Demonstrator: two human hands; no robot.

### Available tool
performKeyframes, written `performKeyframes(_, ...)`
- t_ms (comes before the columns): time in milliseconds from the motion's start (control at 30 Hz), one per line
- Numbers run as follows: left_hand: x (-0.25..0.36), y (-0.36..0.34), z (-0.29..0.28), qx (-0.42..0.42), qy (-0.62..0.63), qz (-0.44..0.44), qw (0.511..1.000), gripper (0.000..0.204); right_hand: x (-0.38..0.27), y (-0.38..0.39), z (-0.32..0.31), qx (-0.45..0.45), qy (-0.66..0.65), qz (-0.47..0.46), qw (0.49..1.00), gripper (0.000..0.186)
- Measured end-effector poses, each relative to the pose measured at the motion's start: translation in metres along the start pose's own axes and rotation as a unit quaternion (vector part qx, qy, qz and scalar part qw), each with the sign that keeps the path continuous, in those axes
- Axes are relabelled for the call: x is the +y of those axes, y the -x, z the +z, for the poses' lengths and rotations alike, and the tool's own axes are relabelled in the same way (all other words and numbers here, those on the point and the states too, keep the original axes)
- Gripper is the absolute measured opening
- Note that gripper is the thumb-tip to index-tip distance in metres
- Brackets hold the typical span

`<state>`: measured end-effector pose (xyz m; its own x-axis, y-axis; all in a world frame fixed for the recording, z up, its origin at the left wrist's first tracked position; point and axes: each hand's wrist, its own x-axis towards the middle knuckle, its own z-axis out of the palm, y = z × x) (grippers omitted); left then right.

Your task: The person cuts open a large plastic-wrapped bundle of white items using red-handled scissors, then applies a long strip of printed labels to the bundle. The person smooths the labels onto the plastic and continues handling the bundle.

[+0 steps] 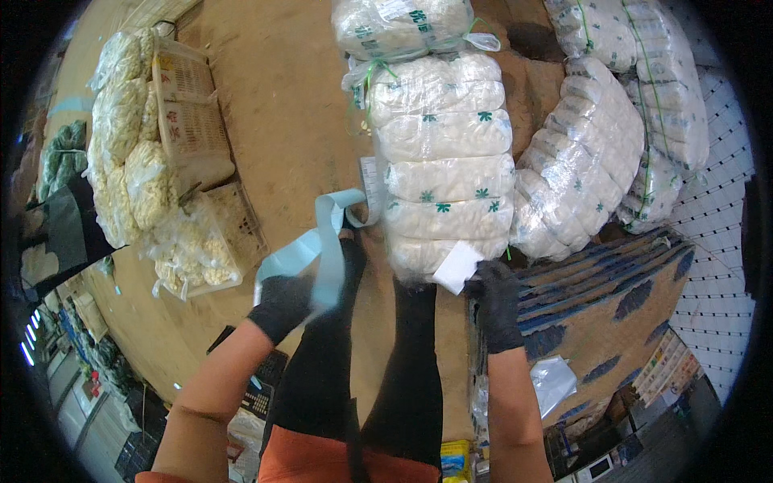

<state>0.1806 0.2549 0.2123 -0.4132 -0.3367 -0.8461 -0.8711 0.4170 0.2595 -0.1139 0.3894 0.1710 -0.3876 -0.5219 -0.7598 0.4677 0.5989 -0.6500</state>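
Both my hands wear dark gloves. My left hand is closed on a long, curling light-blue strip, which looks like label backing; its far end loops toward the bundle. In my right hand the fingertips pinch a white label by its right edge. The label overlaps the near end of a clear plastic-wrapped bundle. That bundle is a long row of white packs with green marks, lying just ahead of my legs. A second white printed slip shows at its left side.
Another wrapped bundle lies beyond, and several more are piled right, including a curved one. Plastic crates with bagged pale-yellow goods stand left. A stack of blue-patterned boards is near my right arm, with crumpled clear plastic on it.
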Motion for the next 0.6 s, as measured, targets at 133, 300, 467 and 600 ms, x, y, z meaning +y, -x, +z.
performKeyframes(133, 0.068, -0.105, 0.008, 0.264, -0.059, 0.204, 0.941, 0.048, -0.020, -0.041, 0.020, 0.106, -0.132, -0.039, 0.985, 0.018)
performKeyframes(300, 0.113, -0.212, -0.015, 0.226, -0.129, 0.202, 0.944, 0.037, -0.015, -0.068, 0.032, 0.085, -0.132, -0.150, 0.976, 0.017)
performKeyframes(467, 0.017, -0.236, -0.013, 0.193, -0.037, 0.269, 0.943, 0.022, 0.015, -0.069, 0.024, 0.122, -0.135, -0.151, 0.972, 0.015)
performKeyframes(600, 0.005, -0.206, -0.034, 0.107, -0.114, 0.186, 0.970, 0.024, 0.030, -0.072, 0.052, 0.196, -0.008, -0.181, 0.964, 0.010)
